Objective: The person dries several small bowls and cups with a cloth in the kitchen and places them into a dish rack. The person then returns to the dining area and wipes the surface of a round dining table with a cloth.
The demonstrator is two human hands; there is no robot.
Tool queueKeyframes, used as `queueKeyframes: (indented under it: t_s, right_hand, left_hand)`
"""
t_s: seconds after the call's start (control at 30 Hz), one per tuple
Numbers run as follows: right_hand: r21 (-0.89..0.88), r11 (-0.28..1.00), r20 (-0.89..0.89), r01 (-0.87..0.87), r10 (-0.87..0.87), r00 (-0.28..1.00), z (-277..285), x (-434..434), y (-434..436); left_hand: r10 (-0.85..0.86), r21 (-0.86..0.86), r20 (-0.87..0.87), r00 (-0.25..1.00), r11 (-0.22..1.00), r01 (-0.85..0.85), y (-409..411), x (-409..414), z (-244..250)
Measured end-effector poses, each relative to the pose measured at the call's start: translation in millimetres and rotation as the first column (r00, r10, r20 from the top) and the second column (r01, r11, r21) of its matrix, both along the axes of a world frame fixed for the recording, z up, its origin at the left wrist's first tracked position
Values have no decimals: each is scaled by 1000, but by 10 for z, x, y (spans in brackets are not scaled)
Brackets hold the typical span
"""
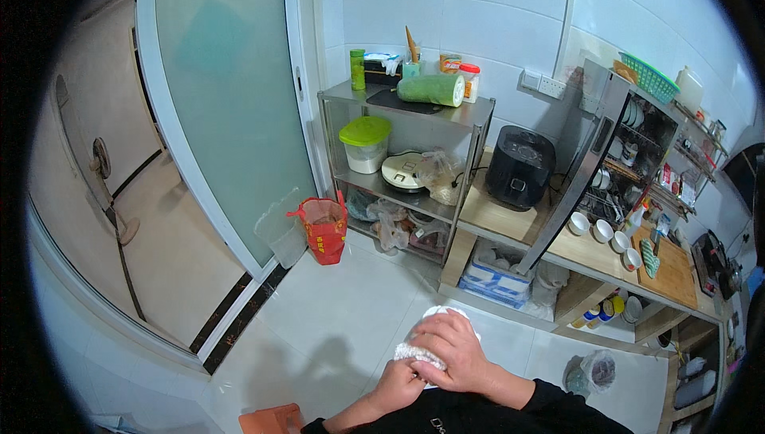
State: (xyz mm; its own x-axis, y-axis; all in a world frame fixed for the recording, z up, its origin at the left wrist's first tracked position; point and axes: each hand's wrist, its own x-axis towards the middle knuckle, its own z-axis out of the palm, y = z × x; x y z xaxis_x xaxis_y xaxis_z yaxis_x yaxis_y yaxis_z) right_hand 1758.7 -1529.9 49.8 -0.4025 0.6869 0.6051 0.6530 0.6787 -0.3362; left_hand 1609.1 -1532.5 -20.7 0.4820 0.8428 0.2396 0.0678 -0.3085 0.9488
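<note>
Both hands meet low in the middle of the head view, just in front of the black top I wear. Between them is a crumpled white cloth (418,354) with a textured surface; it could be a thick paper towel. My right hand (449,344) lies over the cloth with its fingers curled around it, so most of the cloth is hidden. My left hand (399,381) grips the cloth's lower near side, its thumb close to my right thumb. Whether anything is wrapped inside cannot be seen.
A metal shelf (406,195) bears a cut winter melon (430,89) and a green-lidded container (366,144). A black rice cooker (520,166) and several white bowls (602,231) stand on the counter. On the floor are a red bag (324,237), an orange stool (272,419) and a bag-lined bin (591,371).
</note>
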Motion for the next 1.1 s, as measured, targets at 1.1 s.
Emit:
queueKeyframes:
  t_s: [1.1]
  right_hand:
    - [-716, 641, -262, -277, 121, 957, 148, -57, 73]
  left_hand:
    - [319, -186, 385, 866, 946, -266, 1, -292, 205]
